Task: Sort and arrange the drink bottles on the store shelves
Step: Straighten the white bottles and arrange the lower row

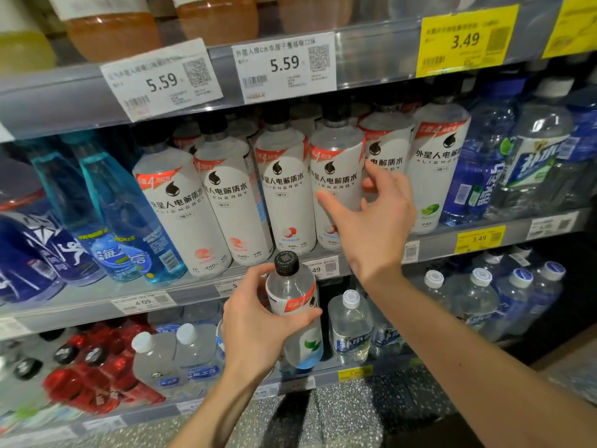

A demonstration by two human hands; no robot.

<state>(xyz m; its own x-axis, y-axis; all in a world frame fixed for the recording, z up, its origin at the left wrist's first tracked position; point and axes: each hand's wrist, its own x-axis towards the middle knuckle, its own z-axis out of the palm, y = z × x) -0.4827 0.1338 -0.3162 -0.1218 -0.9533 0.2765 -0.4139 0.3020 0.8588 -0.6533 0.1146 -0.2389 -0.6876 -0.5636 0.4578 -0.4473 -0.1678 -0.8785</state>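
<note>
Several white-labelled, black-capped drink bottles stand in a row on the middle shelf. My left hand grips one such bottle upright in front of the shelf edge; its label carries a green mark. My right hand reaches up with fingers spread against a shelf bottle that has a red fruit mark. Thumb and fingers lie around its front, without a closed grip. To the right stands another white bottle with a lime mark.
Blue bottles fill the middle shelf's left, clear water bottles its right. Orange drinks stand on the top shelf above price tags. Red-wrapped bottles and white-capped water bottles fill the lower shelf. Speckled floor lies below.
</note>
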